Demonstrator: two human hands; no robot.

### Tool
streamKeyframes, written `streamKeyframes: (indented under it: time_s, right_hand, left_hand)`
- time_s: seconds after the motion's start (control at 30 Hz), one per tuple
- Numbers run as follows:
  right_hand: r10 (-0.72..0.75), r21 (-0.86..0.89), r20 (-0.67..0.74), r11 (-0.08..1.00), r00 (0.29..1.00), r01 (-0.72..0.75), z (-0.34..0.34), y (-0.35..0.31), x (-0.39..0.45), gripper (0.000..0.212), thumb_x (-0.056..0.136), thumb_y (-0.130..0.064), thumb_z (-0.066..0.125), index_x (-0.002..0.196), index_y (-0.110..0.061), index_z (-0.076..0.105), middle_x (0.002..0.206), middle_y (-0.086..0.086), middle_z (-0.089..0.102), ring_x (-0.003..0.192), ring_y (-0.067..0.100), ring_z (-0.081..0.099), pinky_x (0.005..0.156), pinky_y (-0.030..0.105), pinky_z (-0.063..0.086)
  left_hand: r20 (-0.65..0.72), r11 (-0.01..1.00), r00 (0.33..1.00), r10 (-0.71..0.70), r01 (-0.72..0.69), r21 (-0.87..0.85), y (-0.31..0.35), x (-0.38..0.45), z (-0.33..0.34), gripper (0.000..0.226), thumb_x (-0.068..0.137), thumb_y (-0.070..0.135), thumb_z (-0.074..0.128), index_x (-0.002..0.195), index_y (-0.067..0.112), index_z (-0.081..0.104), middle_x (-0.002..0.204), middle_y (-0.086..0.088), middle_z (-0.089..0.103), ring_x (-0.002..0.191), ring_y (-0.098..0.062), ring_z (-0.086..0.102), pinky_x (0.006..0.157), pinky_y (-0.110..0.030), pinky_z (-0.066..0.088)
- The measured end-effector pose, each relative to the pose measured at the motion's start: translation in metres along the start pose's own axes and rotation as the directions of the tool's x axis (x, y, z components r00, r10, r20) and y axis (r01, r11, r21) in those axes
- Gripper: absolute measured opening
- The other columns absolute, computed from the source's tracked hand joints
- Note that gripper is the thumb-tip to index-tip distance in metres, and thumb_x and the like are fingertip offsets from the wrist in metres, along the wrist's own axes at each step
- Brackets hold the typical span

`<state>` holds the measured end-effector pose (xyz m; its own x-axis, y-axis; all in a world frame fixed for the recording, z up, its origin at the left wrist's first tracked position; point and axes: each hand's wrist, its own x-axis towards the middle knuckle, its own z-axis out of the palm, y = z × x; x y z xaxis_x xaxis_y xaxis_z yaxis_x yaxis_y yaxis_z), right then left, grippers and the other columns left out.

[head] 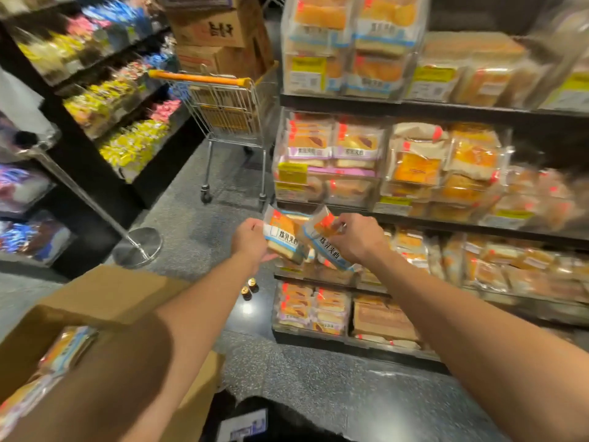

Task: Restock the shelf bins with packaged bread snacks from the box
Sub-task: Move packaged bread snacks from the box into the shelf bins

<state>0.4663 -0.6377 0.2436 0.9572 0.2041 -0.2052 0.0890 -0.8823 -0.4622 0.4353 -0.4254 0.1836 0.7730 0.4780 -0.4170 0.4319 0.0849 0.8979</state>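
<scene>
Two clear-wrapped bread snack packets with blue-and-white labels are in the air, one per hand, both held in front of the black four-tier shelf unit (414, 106). The left hand (250, 239) is closed on the left packet (283, 237), thumb over its near edge. The right hand (358, 236) pinches the right packet (325, 240) at its top corner, and the two packets touch or overlap between the hands; which one I cannot tell.

The shelf unit carries clear plastic bins (357, 161) on all four tiers, each packed with wrapped bread and cake slices in orange, yellow and purple labelling; the count per bin is too blurred to give. The held packets hang level with the third tier down.

Left of the shelf unit and nearest the camera, an open brown cardboard box (105, 298) holds more of the same blue-labelled packets (70, 346), partly hidden by the left forearm. Beyond the shelf unit's left end stands one wire shopping trolley with an orange handle (223, 103), stacked with brown cartons (216, 30). One chrome barrier post on a round base (137, 247) stands across the aisle, before a second black rack of coloured sweets (127, 145). Two small gold-capped bottles (249, 287) sit on the speckled grey floor (318, 393) by the shelf unit's lowest corner.
</scene>
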Motion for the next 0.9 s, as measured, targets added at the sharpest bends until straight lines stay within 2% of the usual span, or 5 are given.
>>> streamKeyframes:
  time_s: [0.2,0.4,0.67,0.77,0.9]
  right_hand:
    - [0.136,-0.019,-0.056,0.990,0.989,-0.137,0.001,0.032,0.041,0.022,0.091,-0.032,0.063,0.112,-0.030,0.068,0.101,0.004,0.070,0.083,0.024,0.063,0.066,0.033,0.051]
    - [0.247,-0.026,-0.071,0.968,0.967,-0.249,0.010,0.024,0.093,0.022,0.092,-0.034,0.060,0.113,-0.033,0.068,0.099,0.002,0.069,0.081,0.025,0.063,0.067,0.032,0.049]
    - [0.349,-0.019,-0.008,0.937,0.937,-0.349,0.041,0.015,0.143,0.017,0.094,-0.039,0.057,0.109,-0.034,0.065,0.103,0.002,0.070,0.089,0.027,0.066,0.074,0.034,0.053]
    - [0.353,-0.066,0.031,0.934,0.935,-0.351,0.054,0.016,0.151,0.017,0.094,-0.036,0.057,0.109,-0.032,0.065,0.103,0.003,0.070,0.090,0.027,0.067,0.073,0.033,0.051]
    - [0.363,-0.076,0.087,0.931,0.928,-0.357,0.072,0.018,0.161,0.017,0.092,-0.030,0.058,0.106,-0.036,0.066,0.106,0.000,0.071,0.092,0.026,0.069,0.081,0.035,0.056]
  left_hand:
    - [0.084,0.932,0.957,-0.279,0.291,-0.214,-0.016,0.057,0.045,0.022,0.104,0.006,0.038,0.096,0.020,0.053,0.121,-0.016,0.059,0.102,-0.037,0.062,0.057,-0.045,0.059]
    - [0.137,0.886,0.910,-0.392,0.414,-0.209,-0.041,0.143,0.068,0.023,0.103,0.009,0.042,0.120,0.016,0.056,0.127,-0.019,0.057,0.114,-0.039,0.058,0.055,-0.044,0.059]
    - [0.036,0.892,0.901,-0.432,0.433,-0.128,-0.067,0.208,0.094,0.023,0.097,0.012,0.037,0.091,0.021,0.057,0.118,-0.016,0.063,0.099,-0.035,0.063,0.086,-0.054,0.054]
    - [-0.012,0.934,0.935,-0.355,0.355,0.035,-0.053,0.201,0.094,0.008,0.102,0.023,0.044,0.104,0.021,0.051,0.120,-0.012,0.058,0.094,-0.026,0.052,0.082,-0.036,0.046]
    - [0.034,0.797,0.996,-0.081,0.044,0.602,-0.050,0.192,0.093,0.045,0.089,0.019,0.066,0.130,0.012,0.047,0.118,-0.014,0.059,0.101,-0.032,0.060,0.077,-0.037,0.049]
